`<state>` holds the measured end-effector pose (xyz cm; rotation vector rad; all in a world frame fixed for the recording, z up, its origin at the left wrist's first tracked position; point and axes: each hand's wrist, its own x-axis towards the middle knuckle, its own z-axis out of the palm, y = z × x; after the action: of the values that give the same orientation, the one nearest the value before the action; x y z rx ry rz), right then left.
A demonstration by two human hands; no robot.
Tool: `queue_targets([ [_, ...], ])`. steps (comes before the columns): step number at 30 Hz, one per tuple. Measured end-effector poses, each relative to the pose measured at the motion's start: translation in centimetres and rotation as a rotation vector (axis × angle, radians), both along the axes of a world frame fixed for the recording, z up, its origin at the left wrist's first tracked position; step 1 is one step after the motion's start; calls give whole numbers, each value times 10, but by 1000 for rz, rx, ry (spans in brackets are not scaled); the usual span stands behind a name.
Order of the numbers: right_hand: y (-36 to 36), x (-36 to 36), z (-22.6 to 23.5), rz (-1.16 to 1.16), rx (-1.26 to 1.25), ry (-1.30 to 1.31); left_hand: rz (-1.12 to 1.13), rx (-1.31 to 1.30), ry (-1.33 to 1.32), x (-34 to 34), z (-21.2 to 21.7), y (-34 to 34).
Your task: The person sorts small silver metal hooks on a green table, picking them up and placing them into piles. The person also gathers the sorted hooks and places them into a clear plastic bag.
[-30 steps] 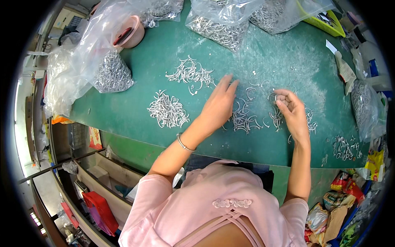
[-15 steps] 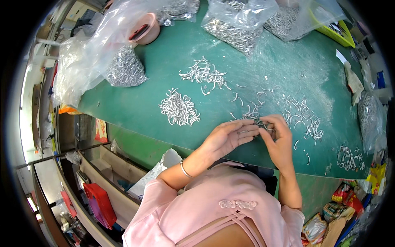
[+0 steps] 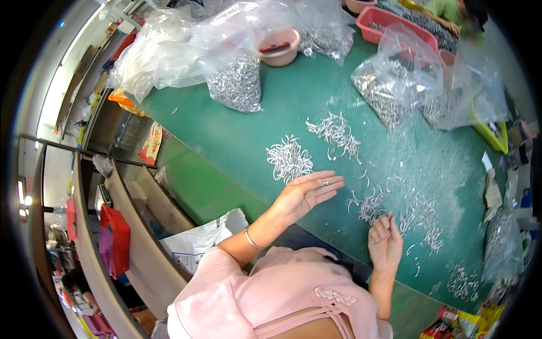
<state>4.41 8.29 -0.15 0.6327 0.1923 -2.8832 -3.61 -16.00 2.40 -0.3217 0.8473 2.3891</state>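
My left hand point(image 3: 307, 198) is palm up over the near edge of the green table, its fingers stretched out flat. A small curved silvery metal piece point(image 3: 324, 183) rests on those fingers near the thumb tip. My right hand point(image 3: 385, 243) has its fingers curled in, with the fingertips beside a loose pile of curved metal pieces point(image 3: 368, 204); whatever it pinches is too small to make out. Just beyond the left hand lies a denser heap of the same pieces point(image 3: 289, 158). Another heap point(image 3: 337, 134) sits farther back, and scattered pieces point(image 3: 422, 213) spread right of my right hand.
Clear plastic bags of metal pieces point(image 3: 234, 85) stand along the far side, beside a pink bowl point(image 3: 280, 53). A red tray point(image 3: 367, 25) and a yellow-green basket point(image 3: 497, 138) are at the far right. Another person point(image 3: 451, 17) sits behind. One small cluster point(image 3: 463, 282) lies near the right corner.
My hands were close together and have come apart. The left now reaches out flat near the dense heap; the right has drawn away beside the loose pile. The whole view has turned.
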Motion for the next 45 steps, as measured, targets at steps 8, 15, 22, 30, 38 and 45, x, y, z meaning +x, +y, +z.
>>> queue_targets([
  [8,1,3,5,-40,98,72,172,-106,169,-18,6,-15],
  [15,24,8,-1,-167,193,108,300,-329,188,-41,6,-31],
  [22,23,10,-5,-163,239,156,405,-417,302,-56,28,-52],
  [30,16,11,8,-189,218,142,450,-421,338,-64,37,-59],
  [38,15,17,3,-165,171,152,453,-407,324,-59,32,-59],
  [45,12,22,4,-175,196,121,398,-320,269,-61,27,-53],
])
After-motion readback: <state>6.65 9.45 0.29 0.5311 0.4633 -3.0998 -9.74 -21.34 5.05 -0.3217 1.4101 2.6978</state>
